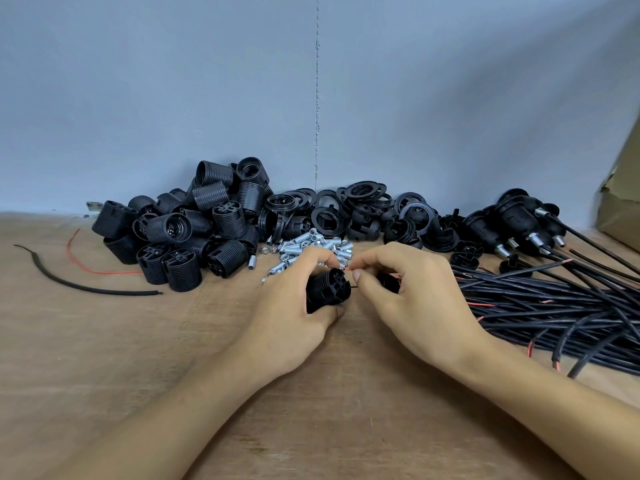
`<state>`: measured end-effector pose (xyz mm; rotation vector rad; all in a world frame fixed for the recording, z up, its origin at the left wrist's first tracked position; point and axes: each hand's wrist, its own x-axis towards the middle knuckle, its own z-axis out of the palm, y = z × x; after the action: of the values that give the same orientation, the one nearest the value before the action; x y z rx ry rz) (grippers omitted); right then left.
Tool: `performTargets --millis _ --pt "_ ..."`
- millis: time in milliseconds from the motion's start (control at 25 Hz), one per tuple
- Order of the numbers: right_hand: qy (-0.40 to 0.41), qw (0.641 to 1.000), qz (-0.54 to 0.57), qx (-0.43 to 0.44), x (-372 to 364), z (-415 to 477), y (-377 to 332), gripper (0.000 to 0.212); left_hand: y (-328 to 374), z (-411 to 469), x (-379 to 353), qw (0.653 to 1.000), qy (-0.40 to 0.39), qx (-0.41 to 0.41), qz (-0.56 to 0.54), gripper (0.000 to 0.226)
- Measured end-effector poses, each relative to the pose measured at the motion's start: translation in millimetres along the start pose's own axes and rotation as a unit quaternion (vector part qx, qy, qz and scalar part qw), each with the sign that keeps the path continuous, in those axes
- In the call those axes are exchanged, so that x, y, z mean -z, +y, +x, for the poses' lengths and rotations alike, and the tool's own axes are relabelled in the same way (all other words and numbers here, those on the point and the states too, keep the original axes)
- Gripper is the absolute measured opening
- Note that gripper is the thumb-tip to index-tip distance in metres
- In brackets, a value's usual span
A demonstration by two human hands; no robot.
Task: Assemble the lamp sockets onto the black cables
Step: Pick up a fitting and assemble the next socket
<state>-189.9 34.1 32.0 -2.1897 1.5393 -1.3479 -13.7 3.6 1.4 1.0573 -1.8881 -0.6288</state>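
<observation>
My left hand (291, 306) grips a black ribbed lamp socket (327, 292) lying on its side, terminal end toward the right. My right hand (408, 292) pinches a thin red wire (348, 269) at that terminal end; a black wire also pokes out beside it. A black cap piece (389, 281) sits partly hidden under my right fingers. A bundle of black cables (554, 306) with bared red ends lies to the right.
A pile of black sockets (194, 230) lies at the back left, black rings and caps (367, 213) behind centre, metal threaded tubes (308, 249) just beyond my hands. Finished sockets on cables (512, 223) lie back right. A loose cable scrap (86, 287) is left. Cardboard box (620, 209) far right.
</observation>
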Motion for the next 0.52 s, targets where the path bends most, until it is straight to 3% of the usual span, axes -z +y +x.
performTargets --millis 520 --pt "-0.026 0.997 -0.045 0.051 0.7 0.4 2.9 0.01 -0.4 -0.3 1.0 0.999 0.02 -0.011 0.024 0.048"
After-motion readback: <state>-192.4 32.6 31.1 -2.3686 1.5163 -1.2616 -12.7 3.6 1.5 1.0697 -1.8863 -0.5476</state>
